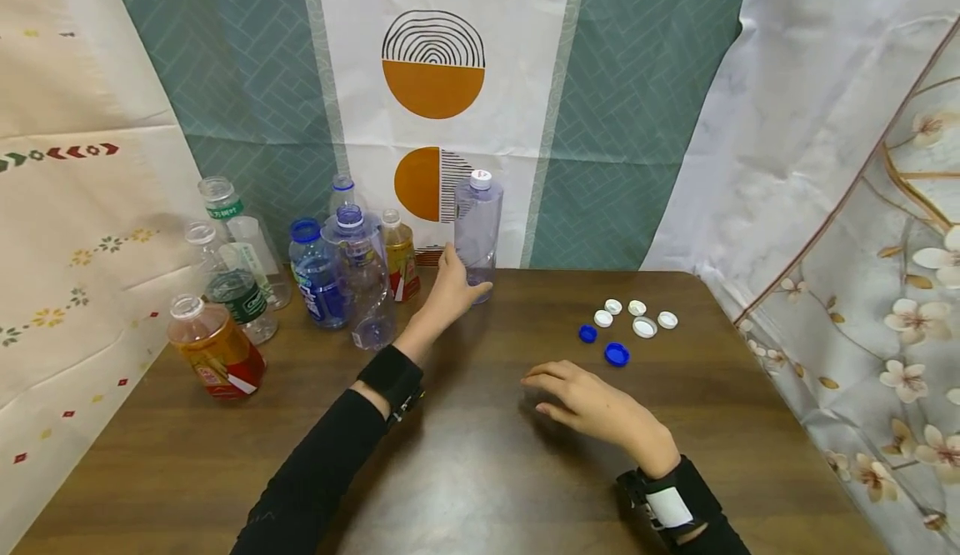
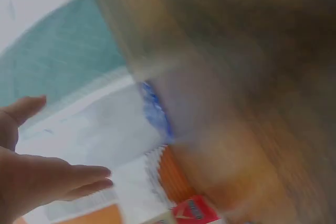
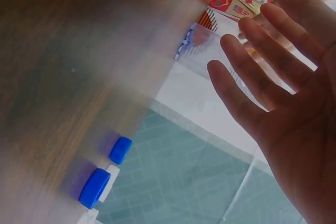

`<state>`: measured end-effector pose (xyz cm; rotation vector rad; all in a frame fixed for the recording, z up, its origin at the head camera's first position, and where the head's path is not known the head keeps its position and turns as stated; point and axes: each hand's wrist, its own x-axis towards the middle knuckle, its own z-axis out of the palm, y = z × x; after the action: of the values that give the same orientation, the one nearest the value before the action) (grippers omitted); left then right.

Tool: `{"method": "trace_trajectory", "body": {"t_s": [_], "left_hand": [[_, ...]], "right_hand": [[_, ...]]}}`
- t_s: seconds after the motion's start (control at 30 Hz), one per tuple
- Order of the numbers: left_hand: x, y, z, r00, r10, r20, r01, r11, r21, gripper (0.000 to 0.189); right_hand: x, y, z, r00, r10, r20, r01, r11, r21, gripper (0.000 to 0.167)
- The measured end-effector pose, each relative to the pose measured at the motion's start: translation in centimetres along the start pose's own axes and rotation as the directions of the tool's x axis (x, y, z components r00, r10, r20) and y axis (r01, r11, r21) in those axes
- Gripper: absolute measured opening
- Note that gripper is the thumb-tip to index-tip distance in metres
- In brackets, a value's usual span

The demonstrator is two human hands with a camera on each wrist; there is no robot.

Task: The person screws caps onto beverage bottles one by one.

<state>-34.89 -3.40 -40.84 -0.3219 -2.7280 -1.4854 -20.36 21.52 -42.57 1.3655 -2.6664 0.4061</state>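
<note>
A tall clear bottle with a white cap [image 1: 478,213] stands upright at the back of the table, against the patterned cloth. My left hand [image 1: 447,288] reaches toward its lower part, thumb and fingers spread. The left wrist view has this hand [image 2: 52,179] with straight fingers and the bottle's base [image 2: 156,111] beyond them; whether they touch I cannot tell. Over the middle of the table hovers my right hand [image 1: 592,401], holding nothing, its fingers [image 3: 247,85] extended and apart. Nearest to it lies a blue cap [image 1: 617,354].
Several uncapped bottles stand at the left, including an orange-labelled bottle [image 1: 217,351], a blue bottle [image 1: 318,276] and a tall clear bottle [image 1: 367,280]. Right of centre lie another blue cap [image 1: 588,333] and several white caps [image 1: 644,327]. Cloth curtains [image 1: 637,105] border the table.
</note>
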Motion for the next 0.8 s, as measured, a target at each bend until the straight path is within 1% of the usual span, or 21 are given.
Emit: {"method": "trace_trajectory", "body": {"t_s": [0.03,0.07,0.1,0.13,0.17,0.23,0.27,0.3,0.33,0.37,0.4,0.43,0.47,0.5,0.6,0.7,0.77,0.8], "left_hand": [[-0.9,0.1,0.0,1.000,0.014,0.017,-0.014,1.000,0.028,0.103],[-1.9,0.3,0.0,0.998,0.042,0.041,-0.045,0.996,0.072,0.100],[-3.0,0.5,-0.1,0.995,0.075,0.062,-0.082,0.988,0.127,0.096],[-4.2,0.7,-0.3,0.990,0.112,0.088,-0.127,0.974,0.186,0.092],[-5.6,1.0,-0.5,0.983,0.144,0.118,-0.169,0.954,0.247,0.088],[-8.5,1.6,-1.3,0.965,0.196,0.176,-0.249,0.898,0.364,0.081],[-10.0,1.9,-1.8,0.955,0.222,0.196,-0.285,0.868,0.406,0.077],[-11.5,2.1,-2.4,0.949,0.241,0.205,-0.309,0.844,0.437,0.073],[-12.9,2.2,-3.2,0.944,0.257,0.207,-0.326,0.825,0.461,0.070],[-14.2,2.3,-4.0,0.942,0.267,0.200,-0.333,0.810,0.483,0.068],[-15.3,2.2,-4.8,0.942,0.279,0.185,-0.335,0.800,0.498,0.066],[-16.3,2.0,-5.6,0.943,0.288,0.165,-0.331,0.795,0.508,0.064],[-17.1,1.8,-6.4,0.947,0.289,0.142,-0.320,0.797,0.512,0.062],[-17.9,1.6,-7.3,0.953,0.280,0.117,-0.299,0.805,0.512,0.061],[-19.9,0.4,-10.1,0.976,0.215,0.039,-0.206,0.843,0.498,0.058],[-21.8,-1.8,-13.2,0.991,0.127,-0.039,-0.095,0.880,0.466,0.055],[-23.0,-3.7,-15.3,0.994,0.060,-0.091,-0.012,0.891,0.453,0.052],[-23.7,-4.7,-16.3,0.993,0.019,-0.119,0.036,0.895,0.444,0.051]], "right_hand": [[0.0,0.0,0.0,1.000,0.002,0.001,-0.002,1.000,0.000,0.038],[-0.1,-0.1,0.0,1.000,0.002,0.000,-0.002,1.000,-0.005,0.038],[-0.1,-0.1,0.0,1.000,0.005,0.002,-0.005,1.000,-0.007,0.038],[-0.1,-0.2,-0.1,1.000,0.010,0.006,-0.010,1.000,-0.008,0.037],[-0.1,-0.2,-0.1,1.000,0.007,0.005,-0.007,1.000,-0.013,0.037],[-0.1,-0.2,-0.1,1.000,0.003,0.008,-0.003,1.000,-0.016,0.037],[-0.1,-0.2,-0.2,1.000,0.002,0.009,-0.001,1.000,-0.017,0.037],[-0.2,-0.3,-0.2,1.000,0.002,0.012,-0.001,1.000,-0.015,0.037],[-0.1,-0.3,-0.3,1.000,0.000,0.015,0.000,1.000,-0.013,0.037],[0.0,-0.3,-0.3,1.000,-0.001,0.018,0.001,1.000,-0.012,0.036],[0.0,-0.3,-0.4,1.000,0.000,0.021,0.000,1.000,-0.010,0.036],[0.0,-0.2,-0.4,1.000,0.001,0.022,-0.001,1.000,-0.010,0.036],[0.1,-0.2,-0.4,1.000,0.001,0.023,-0.001,1.000,-0.010,0.035],[0.1,-0.2,-0.4,1.000,0.000,0.023,0.000,1.000,-0.011,0.035],[0.2,-0.2,-0.2,0.999,-0.003,0.035,0.003,1.000,-0.007,0.033],[0.1,-0.2,0.0,0.999,-0.003,0.050,0.003,1.000,0.003,0.033],[0.1,-0.3,0.1,0.998,0.003,0.058,-0.004,1.000,0.008,0.032],[0.0,-0.3,0.1,0.998,0.005,0.058,-0.006,1.000,0.008,0.032]]}}
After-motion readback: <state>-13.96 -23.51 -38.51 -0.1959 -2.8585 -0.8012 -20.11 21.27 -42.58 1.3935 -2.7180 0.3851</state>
